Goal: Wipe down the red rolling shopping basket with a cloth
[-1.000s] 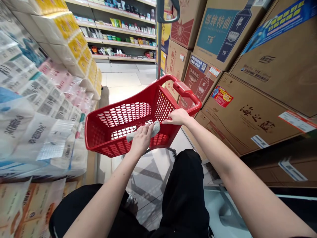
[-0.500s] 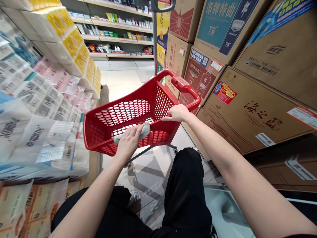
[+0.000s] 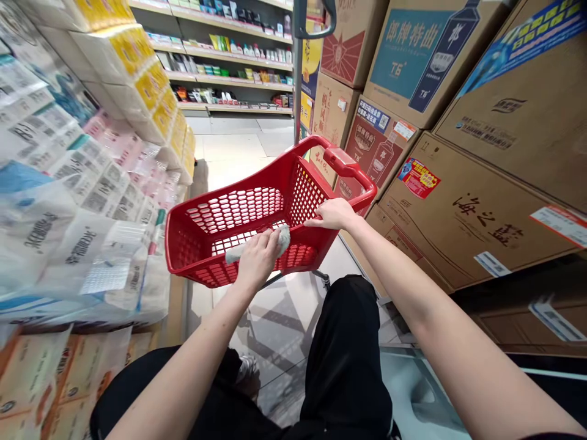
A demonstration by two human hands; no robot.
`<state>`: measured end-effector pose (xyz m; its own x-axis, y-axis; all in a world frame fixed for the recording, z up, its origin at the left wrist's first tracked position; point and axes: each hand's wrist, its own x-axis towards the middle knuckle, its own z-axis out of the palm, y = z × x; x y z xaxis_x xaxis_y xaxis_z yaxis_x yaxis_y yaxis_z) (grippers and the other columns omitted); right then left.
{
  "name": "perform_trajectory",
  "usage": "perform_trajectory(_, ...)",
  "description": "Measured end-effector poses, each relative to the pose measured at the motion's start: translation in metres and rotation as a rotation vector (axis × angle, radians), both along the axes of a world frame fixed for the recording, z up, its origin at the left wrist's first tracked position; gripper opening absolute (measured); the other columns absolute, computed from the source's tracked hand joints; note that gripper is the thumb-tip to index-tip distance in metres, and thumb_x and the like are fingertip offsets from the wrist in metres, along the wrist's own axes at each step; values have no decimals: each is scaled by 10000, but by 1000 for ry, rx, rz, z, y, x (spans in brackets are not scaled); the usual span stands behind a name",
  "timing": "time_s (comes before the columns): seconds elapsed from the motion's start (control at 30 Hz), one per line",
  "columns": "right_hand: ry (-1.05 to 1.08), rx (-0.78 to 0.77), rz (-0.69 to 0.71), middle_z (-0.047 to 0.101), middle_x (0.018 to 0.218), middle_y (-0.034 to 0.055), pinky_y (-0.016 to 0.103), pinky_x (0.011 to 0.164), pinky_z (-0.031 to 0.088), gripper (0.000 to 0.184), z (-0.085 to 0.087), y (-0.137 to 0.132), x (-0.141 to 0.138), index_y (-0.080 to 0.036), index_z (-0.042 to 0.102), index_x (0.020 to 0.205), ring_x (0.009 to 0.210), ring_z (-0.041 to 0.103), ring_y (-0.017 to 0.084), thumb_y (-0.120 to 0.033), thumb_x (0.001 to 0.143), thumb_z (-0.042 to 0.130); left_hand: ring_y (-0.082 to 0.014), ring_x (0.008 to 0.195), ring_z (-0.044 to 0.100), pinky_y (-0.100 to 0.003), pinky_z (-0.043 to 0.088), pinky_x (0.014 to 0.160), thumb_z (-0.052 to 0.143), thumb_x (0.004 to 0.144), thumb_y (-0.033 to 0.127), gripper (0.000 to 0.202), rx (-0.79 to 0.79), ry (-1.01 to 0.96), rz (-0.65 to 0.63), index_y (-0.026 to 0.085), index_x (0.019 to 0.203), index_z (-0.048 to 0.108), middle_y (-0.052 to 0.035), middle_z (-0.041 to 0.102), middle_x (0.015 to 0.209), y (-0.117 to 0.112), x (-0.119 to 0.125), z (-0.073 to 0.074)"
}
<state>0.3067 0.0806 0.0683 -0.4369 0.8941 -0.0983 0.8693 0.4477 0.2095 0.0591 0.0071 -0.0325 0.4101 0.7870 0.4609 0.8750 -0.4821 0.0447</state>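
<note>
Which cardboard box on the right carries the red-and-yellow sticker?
The plain brown box with black brush characters, beside the right hand; the sticker sits at its upper left corner. Boxes above show printed blue or red panels.

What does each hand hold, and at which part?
The left hand holds a grey cloth around its middle; the right hand grips the basket rim near its handle.

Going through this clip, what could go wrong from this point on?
1. The red basket sits on a thin frame, steadied only by the right hand on its rim. Pressure from the left hand, which presses the cloth on the near rim, might tip or roll it.
2. Its handle end is close to the stacked cardboard boxes; a shove could knock it against them.
</note>
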Motion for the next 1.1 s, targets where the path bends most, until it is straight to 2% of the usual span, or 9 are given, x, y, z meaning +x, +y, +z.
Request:
perform_trajectory(0.1, 17, 0, 24, 700, 938, 111, 285, 729, 379, 825, 0, -6, 0, -185, 709, 856, 938, 615, 244, -790, 813, 150, -249, 1050, 510, -400, 392, 936, 327, 910, 193, 481, -5, 13, 17, 203, 1390, 361, -124, 555, 1162, -6, -17, -4)
perform_trajectory(0.23, 22, -2, 20, 696, 946, 113, 292, 735, 387, 818, -1, -16, -2, -188, 711, 877, 943, 615, 247, -781, 821, 149, -268, 1014, 511, -417, 404, 892, 326, 899, 178, 438, 21, 40, 119, 188, 1322, 441, -141, 565, 1109, -17, -35, -8)
perform_trajectory(0.3, 21, 4, 16, 696, 949, 111, 299, 745, 392, 810, -1, -20, -5, -189, 712, 887, 946, 618, 250, -771, 830, 150, -265, 994, 511, -412, 408, 880, 326, 899, 177, 419, 20, 50, 138, 167, 1297, 454, -147, 565, 1099, -18, -25, -4)
perform_trajectory(0.4, 26, 15, 18, 698, 962, 115, 304, 776, 395, 794, 0, -26, -7, -182, 714, 907, 966, 618, 246, -726, 865, 137, -239, 960, 516, -382, 417, 863, 334, 896, 165, 418, -5, 72, 52, 170, 1304, 426, -130, 557, 1119, -9, 10, 8)
perform_trajectory(0.5, 44, 19, 18, 697, 1002, 109, 303, 814, 390, 765, 0, -29, -6, -178, 713, 930, 1007, 611, 232, -617, 929, 88, -224, 886, 526, -360, 423, 800, 345, 892, 155, 382, -37, 99, 21, 176, 1259, 450, -106, 571, 1037, 1, 42, 18)
perform_trajectory(0.6, 47, 16, 27, 698, 1015, 93, 306, 815, 393, 716, 1, -32, -2, -183, 712, 931, 1010, 613, 227, -527, 963, 85, -218, 849, 533, -341, 411, 740, 351, 894, 165, 320, -59, 143, 24, 173, 1181, 493, -98, 571, 970, 3, 51, 19)
perform_trajectory(0.73, 35, -4, 39, 696, 1031, 88, 300, 805, 401, 644, 4, -36, 3, -185, 708, 953, 1018, 611, 227, -504, 966, 150, -234, 869, 537, -360, 389, 748, 339, 912, 219, 300, -44, 172, 77, 178, 1160, 502, -103, 571, 949, -10, 31, 15)
perform_trajectory(1.0, 48, -13, 39, 697, 1020, 96, 314, 803, 413, 680, 5, -43, 3, -185, 712, 950, 1011, 614, 238, -546, 951, 136, -265, 884, 521, -388, 362, 772, 341, 906, 232, 288, -11, 258, 208, 178, 1116, 529, -114, 580, 953, -42, -50, 2)
perform_trajectory(1.1, 45, -19, 23, 695, 1034, 98, 312, 812, 413, 662, 4, -43, 1, -185, 713, 959, 1016, 613, 236, -538, 952, 153, -272, 877, 515, -391, 367, 762, 341, 900, 225, 293, 3, 287, 230, 163, 1112, 533, -127, 575, 956, -46, -68, -2)
